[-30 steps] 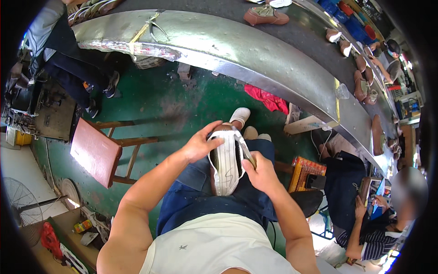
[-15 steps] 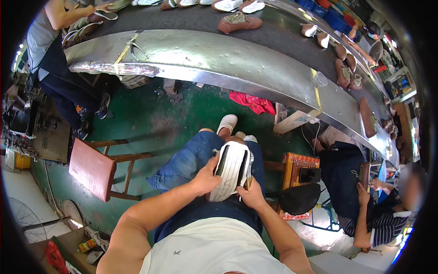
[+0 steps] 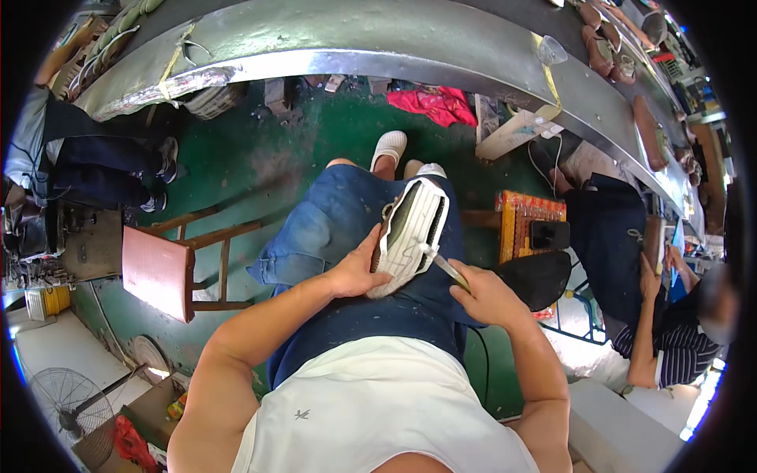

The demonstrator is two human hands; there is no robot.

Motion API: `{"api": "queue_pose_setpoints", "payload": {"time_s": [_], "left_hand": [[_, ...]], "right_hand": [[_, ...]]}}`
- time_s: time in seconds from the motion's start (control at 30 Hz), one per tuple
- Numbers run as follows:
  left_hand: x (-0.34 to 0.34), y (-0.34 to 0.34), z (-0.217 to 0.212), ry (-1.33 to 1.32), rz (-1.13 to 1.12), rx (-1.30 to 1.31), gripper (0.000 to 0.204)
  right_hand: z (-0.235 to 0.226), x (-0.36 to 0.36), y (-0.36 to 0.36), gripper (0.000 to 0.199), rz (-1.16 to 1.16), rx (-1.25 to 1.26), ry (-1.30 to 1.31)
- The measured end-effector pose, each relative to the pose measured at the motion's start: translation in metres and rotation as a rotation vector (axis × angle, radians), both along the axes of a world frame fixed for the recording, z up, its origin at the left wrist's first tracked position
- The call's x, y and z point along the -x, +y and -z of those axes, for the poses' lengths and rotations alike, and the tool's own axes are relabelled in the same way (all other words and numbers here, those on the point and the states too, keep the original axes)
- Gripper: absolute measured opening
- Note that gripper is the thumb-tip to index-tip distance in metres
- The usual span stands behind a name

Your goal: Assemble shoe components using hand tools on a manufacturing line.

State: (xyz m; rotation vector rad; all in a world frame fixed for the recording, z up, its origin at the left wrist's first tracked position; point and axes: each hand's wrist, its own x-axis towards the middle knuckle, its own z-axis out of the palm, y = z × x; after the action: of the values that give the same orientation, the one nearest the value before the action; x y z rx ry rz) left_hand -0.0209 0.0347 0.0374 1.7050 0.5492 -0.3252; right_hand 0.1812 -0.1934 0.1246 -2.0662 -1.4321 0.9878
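Observation:
My left hand (image 3: 359,270) grips the near left side of a shoe (image 3: 404,236), which rests sole up above my lap. White, still wet-looking streaks lie on its sole, and a dark strip runs along the middle. In my right hand (image 3: 482,295) is a small brush (image 3: 451,270) with a pale handle. Its white head touches or sits just over the sole's right edge; I cannot tell which. The shoe's upper is mostly hidden beneath the sole.
Ahead runs a long metal-edged conveyor bench (image 3: 315,39) carrying brown shoes (image 3: 599,51). A pink-topped stool (image 3: 158,272) stands left, an orange patterned box (image 3: 520,225) with a phone right. Co-workers stand at far left and sit at right. A fan (image 3: 71,406) is lower left.
My right hand has come away from the shoe's side and moved right, bringing the brush over the sole. The shoe has tilted rightward. The whole view has dipped lower.

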Motion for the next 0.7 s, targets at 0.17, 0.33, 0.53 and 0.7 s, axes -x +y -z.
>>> {"api": "queue_pose_setpoints", "payload": {"time_s": [0.17,0.33,0.53,0.7], "left_hand": [[0.001,-0.005,-0.005,-0.025,0.031,-0.015,0.113],[0.001,-0.003,0.005,-0.154,-0.33,0.789,0.086],[-0.022,-0.024,0.015,-0.047,-0.767,0.796,0.072],[-0.025,-0.027,0.043,-0.055,-0.676,0.054,0.062]], "right_hand": [[-0.003,0.002,0.032,0.058,-0.221,0.013,-0.27],[-0.023,0.0,0.066,0.039,-0.38,0.23,-0.415],[0.018,0.003,0.056,0.024,-0.356,0.173,-0.197],[0.034,0.033,0.032,0.039,-0.146,0.085,-0.126]]}}
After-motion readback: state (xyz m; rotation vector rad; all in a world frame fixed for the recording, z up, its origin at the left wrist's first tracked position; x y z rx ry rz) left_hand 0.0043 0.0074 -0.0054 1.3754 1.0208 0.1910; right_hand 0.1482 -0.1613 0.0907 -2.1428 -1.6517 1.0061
